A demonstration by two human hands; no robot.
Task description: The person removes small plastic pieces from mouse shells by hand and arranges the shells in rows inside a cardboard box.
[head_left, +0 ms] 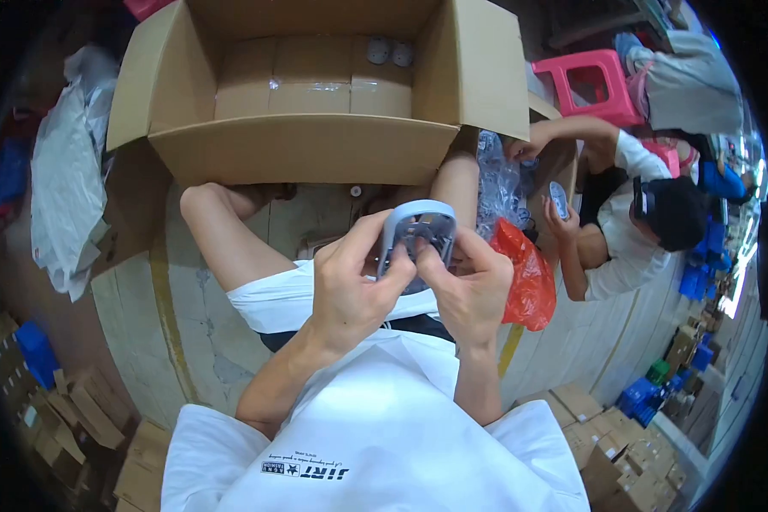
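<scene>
A grey, oval, hollow plastic piece (420, 212) with a raised rim is held up in front of my chest. My left hand (352, 277) grips its left side, thumb pressed to the inside. On the other side my right hand (467, 277) holds it, with that thumb also in the hollow. Both thumbs nearly meet over darker inner parts, whose details I cannot make out. The fingers behind the piece are mostly hidden.
A large open cardboard box (307, 147) stands ahead, with two pale rounded items (389, 52) inside. Clear plastic bags (497, 183) and a red bag (525, 277) lie to the right. Beside them a co-worker (631, 226) holds a similar grey piece (558, 200). A pink stool (590, 85) stands behind.
</scene>
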